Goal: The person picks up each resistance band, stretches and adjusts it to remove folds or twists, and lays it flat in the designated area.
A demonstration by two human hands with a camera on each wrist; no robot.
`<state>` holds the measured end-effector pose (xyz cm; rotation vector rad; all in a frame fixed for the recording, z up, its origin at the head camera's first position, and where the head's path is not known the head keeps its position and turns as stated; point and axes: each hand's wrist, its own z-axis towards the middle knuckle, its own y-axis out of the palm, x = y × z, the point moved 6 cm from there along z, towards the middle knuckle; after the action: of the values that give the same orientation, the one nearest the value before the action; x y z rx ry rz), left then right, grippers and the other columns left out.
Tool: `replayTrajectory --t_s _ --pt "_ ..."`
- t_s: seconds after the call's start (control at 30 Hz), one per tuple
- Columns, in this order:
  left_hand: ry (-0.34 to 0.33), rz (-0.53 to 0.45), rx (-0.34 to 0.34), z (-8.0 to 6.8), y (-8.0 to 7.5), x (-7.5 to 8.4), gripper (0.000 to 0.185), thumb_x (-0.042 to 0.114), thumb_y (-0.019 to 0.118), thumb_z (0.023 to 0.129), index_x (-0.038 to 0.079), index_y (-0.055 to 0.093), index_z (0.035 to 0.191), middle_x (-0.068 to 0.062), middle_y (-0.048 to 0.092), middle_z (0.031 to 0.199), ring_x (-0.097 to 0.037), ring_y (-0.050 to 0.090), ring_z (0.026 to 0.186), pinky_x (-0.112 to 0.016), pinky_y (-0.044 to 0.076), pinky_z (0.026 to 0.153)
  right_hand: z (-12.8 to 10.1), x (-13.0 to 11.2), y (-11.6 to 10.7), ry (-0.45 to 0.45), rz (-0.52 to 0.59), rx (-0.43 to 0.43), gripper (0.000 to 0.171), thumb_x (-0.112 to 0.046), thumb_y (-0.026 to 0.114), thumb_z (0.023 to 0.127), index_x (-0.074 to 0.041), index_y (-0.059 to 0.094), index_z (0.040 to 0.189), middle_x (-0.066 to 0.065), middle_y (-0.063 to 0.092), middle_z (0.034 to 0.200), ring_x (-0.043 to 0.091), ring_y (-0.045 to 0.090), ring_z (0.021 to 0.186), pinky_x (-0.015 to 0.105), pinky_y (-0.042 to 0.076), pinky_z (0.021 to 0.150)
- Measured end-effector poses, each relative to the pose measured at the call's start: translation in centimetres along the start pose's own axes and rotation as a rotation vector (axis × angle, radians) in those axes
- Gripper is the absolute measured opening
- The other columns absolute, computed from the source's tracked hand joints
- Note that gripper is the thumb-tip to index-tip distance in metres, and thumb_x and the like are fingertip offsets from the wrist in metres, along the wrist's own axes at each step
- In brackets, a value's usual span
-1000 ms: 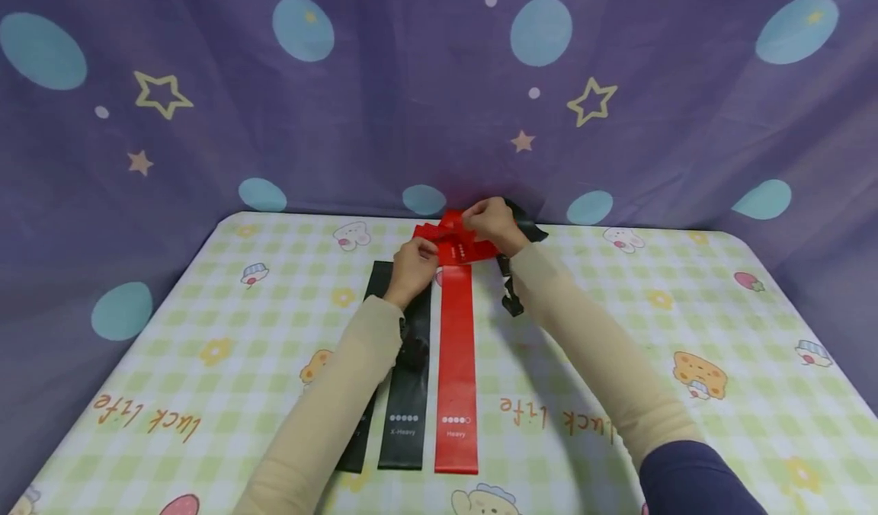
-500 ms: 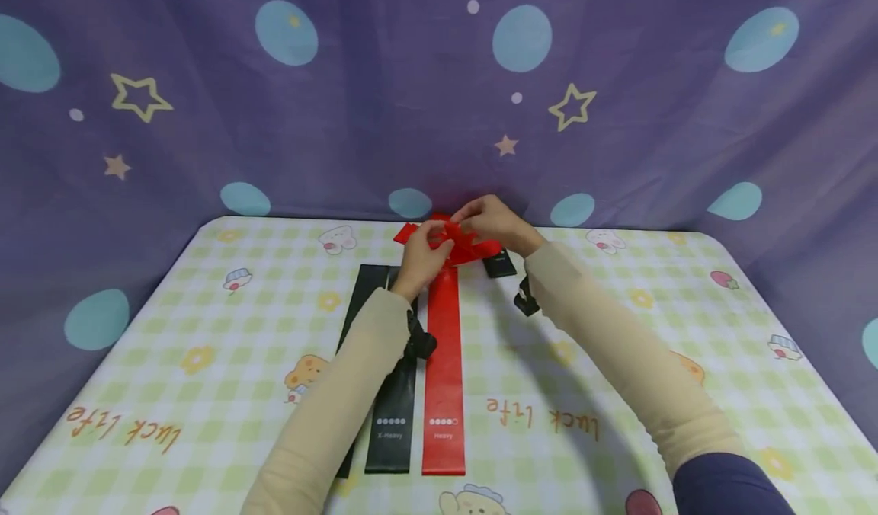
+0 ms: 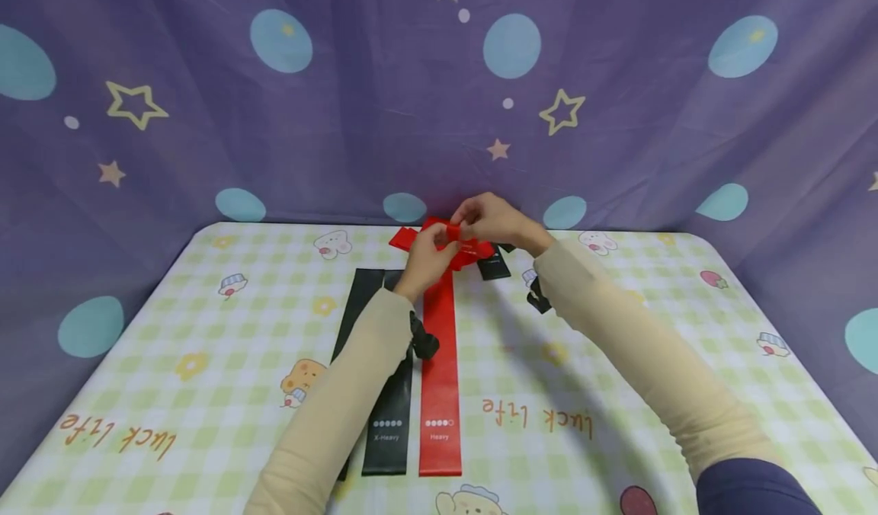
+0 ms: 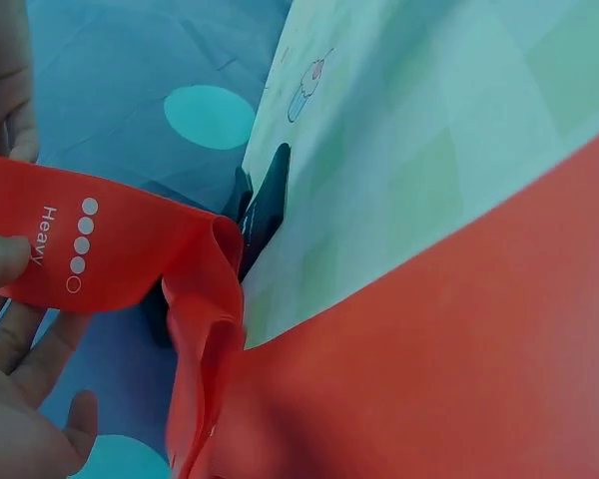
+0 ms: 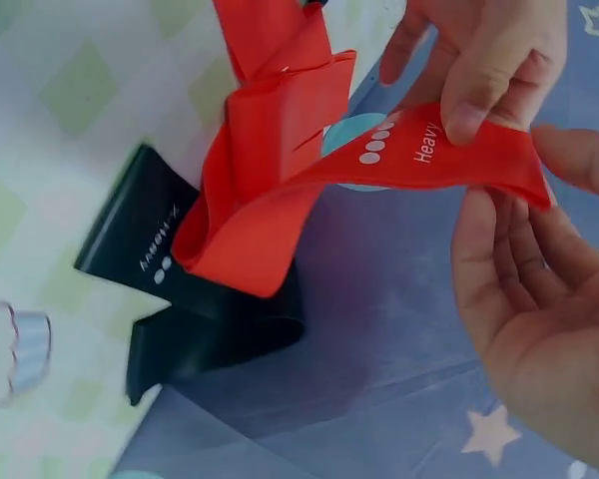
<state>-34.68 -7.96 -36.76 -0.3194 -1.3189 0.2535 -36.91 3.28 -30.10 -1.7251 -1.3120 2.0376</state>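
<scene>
A checked tablecloth point(image 3: 617, 393) with cartoon prints lies before a purple star-and-dot curtain point(image 3: 274, 134).

A: From where does the head view look?

B: From above the near edge of the table point(image 3: 206, 332), facing forward and down. It is far enough to take in the whole tabletop, both sleeves and the purple curtain point(image 3: 274, 119) behind.

A: And the wrist views?

B: Both are very close. The left wrist view looks along the table toward the curtain. The right wrist view looks from the other side at the curtain foot.

A: What do they share?

B: All three see the crumpled red band point(image 3: 446, 244) point(image 4: 130, 249) point(image 5: 280, 170) at the far edge, printed "Heavy".
</scene>
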Motion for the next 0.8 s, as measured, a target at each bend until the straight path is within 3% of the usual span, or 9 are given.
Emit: replayTrajectory --t_s 0.13,0.2,0.37,0.43,0.63,0.73,0.8 --pt "0.009 0.025 0.026 -0.2 0.0 0.2 0.021 0.006 0.059 0.091 -0.004 0.061 0.110 -0.020 0.064 0.109 -0.031 0.058 0.107 -0.042 0.048 0.097 -0.1 -0.8 -0.1 -0.072 -0.189 0.036 0.019 -0.001 0.062 0.079 -0.002 0.071 0.095 0.010 0.070 0.086 0.019 0.061 0.073 0.026 0.051 0.065" --pt "0.002 0.039 0.052 -0.3 0.1 0.2 0.022 0.007 0.060 0.091 -0.004 0.061 0.110 -0.020 0.065 0.107 -0.031 0.059 0.104 -0.041 0.048 0.095 -0.2 -0.9 -0.2 -0.070 -0.217 0.066 0.018 -0.001 0.061 0.078 -0.004 0.071 0.092 0.011 0.071 0.086 0.019 0.062 0.071 0.026 0.052 0.064" --pt "-0.040 0.042 0.167 -0.6 0.2 0.1 0.024 0.009 0.063 0.089 -0.002 0.061 0.110 -0.018 0.064 0.107 -0.031 0.061 0.098 -0.040 0.051 0.088 -0.2 -0.1 -0.2 0.027 -0.071 0.112 0.020 0.001 0.056 0.079 0.000 0.069 0.095 0.013 0.069 0.089 0.018 0.062 0.064 0.025 0.054 0.059" --pt "-0.088 0.009 0.209 -0.8 0.4 -0.2 0.026 0.010 0.063 0.089 -0.002 0.058 0.112 -0.018 0.063 0.109 -0.031 0.061 0.098 -0.039 0.052 0.086 -0.2 0.4 -0.1 0.073 0.013 0.129 0.022 0.002 0.054 0.080 0.002 0.066 0.099 0.012 0.067 0.089 0.018 0.062 0.063 0.028 0.057 0.061" --pt "-0.335 -0.168 0.250 -2.0 1.5 -1.4 0.025 0.015 0.059 0.091 0.001 0.055 0.111 -0.014 0.061 0.096 -0.019 0.058 0.079 -0.025 0.049 0.066 0.1 1.7 -0.1 0.131 0.251 0.175 0.027 0.004 0.051 0.082 0.004 0.060 0.107 0.008 0.059 0.081 0.018 0.060 0.064 0.048 0.058 0.075" --pt "-0.442 -0.355 0.184 -2.5 2.8 -1.6 0.025 0.015 0.055 0.093 -0.003 0.061 0.109 -0.018 0.065 0.094 -0.017 0.059 0.070 -0.023 0.050 0.064 0.3 2.2 -0.1 0.151 0.312 0.209 0.027 0.005 0.051 0.082 0.003 0.060 0.108 0.006 0.057 0.077 0.016 0.060 0.062 0.047 0.058 0.075" --pt "-0.491 -0.516 0.119 -2.9 3.8 -1.3 0.030 0.016 0.050 0.096 -0.005 0.063 0.113 -0.018 0.068 0.099 -0.015 0.063 0.071 -0.027 0.054 0.076 0.2 2.5 -0.1 0.168 0.337 0.229 0.026 0.004 0.051 0.082 0.004 0.059 0.107 0.005 0.056 0.077 0.014 0.058 0.060 0.042 0.059 0.073"
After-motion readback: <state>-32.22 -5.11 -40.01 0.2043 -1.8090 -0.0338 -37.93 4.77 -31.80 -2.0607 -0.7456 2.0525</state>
